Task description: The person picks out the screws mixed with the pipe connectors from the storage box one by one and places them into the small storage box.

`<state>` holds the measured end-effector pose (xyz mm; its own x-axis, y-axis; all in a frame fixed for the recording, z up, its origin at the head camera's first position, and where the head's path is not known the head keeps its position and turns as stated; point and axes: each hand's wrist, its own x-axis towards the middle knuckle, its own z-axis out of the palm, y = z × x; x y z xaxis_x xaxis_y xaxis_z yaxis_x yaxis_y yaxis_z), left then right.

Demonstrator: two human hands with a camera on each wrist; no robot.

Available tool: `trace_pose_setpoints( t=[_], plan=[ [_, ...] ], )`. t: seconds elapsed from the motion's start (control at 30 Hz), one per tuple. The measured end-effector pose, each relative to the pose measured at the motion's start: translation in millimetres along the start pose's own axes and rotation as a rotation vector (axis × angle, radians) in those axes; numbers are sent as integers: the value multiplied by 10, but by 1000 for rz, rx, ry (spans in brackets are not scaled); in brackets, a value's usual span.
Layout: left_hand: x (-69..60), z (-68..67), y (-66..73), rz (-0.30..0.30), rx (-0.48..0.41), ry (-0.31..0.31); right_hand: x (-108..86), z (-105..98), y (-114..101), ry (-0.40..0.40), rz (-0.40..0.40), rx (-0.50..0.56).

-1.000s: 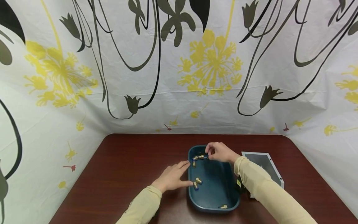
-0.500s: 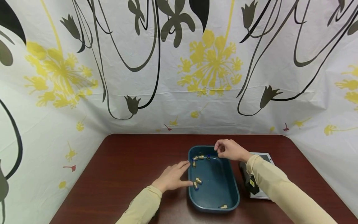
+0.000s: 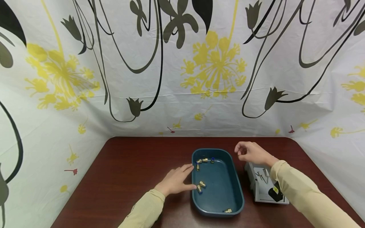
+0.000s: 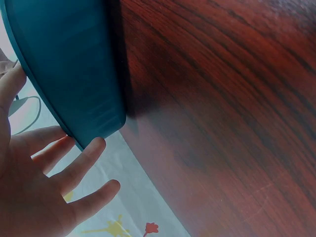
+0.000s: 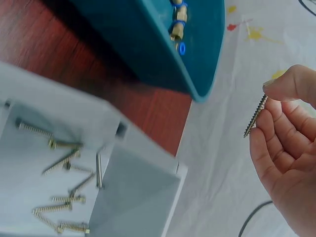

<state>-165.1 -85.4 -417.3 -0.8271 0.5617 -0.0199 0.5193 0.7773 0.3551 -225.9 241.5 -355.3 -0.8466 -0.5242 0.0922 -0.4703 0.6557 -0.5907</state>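
My right hand point(image 3: 253, 153) is above the far end of a grey box point(image 3: 252, 178), to the right of a blue tray point(image 3: 240, 186). Between its thumb and fingers it pinches a screw point(image 5: 255, 116), threaded end showing in the right wrist view. My left hand point(image 3: 175, 180) has its fingers spread at the tray's left rim; the left wrist view shows fingertips point(image 4: 98, 144) against the outside of the wall. Several brass fittings point(image 3: 202, 184) with blue ends lie inside the tray, in a far group, a left pair and one at the near end.
Loose screws point(image 5: 64, 199) lie in the grey box. A black object point(image 3: 275, 192) with a yellow label sits at its near part, partly behind my right sleeve point(image 3: 302, 186). A patterned cloth point(image 3: 171, 79) hangs behind the dark red table point(image 3: 137, 167).
My right hand has moved right, from over the tray's far end to above the grey box, leaving a blue-ended fitting visible there. My left hand has stayed at the rim.
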Motion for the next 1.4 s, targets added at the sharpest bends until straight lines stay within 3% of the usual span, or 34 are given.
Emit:
trace_pose_setpoints(
  t=[0.27, 0.67, 1.1, 1.4],
  plan=[
    [-9, -3, 9, -3, 6, 8, -151, -153, 116, 45, 40, -36],
    [-13, -14, 3, 1, 4, 8, -344, -221, 255, 81, 70, -79],
    [-16, -27, 0, 6, 7, 9, -386, -221, 389, 89, 120, -111],
    [-15, -27, 10, 2, 12, 9, -389, -204, 384, 78, 113, -88]
  ],
)
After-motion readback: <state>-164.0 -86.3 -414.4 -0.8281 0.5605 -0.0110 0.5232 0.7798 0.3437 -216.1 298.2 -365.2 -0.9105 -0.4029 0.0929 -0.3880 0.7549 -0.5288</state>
